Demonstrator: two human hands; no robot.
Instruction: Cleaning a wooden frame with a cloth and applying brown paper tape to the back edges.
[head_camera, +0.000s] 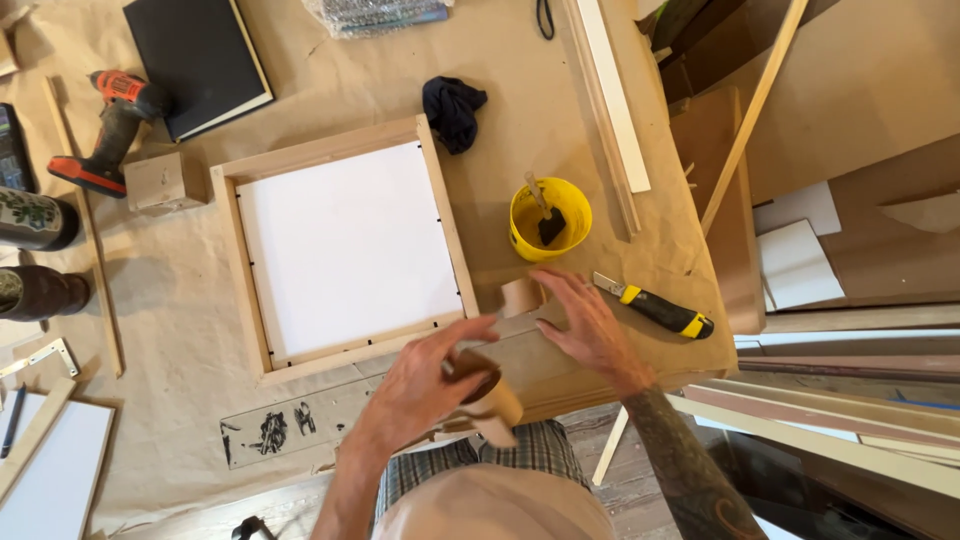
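— So, how far along does it look?

— The left hand (425, 385) grips a roll of brown tape (487, 395) at the near edge of the surface (180, 300); the right hand (585, 325) lies open and flat, pressing a brown strip just beyond the roll.

— And the frame?

— The wooden frame with its white panel (345, 245) lies assembled, just left of both hands. The yellow cup with a brush (550, 218) and utility knife (660, 310) sit beside the right hand, untouched. I'd judge taping has barely started.
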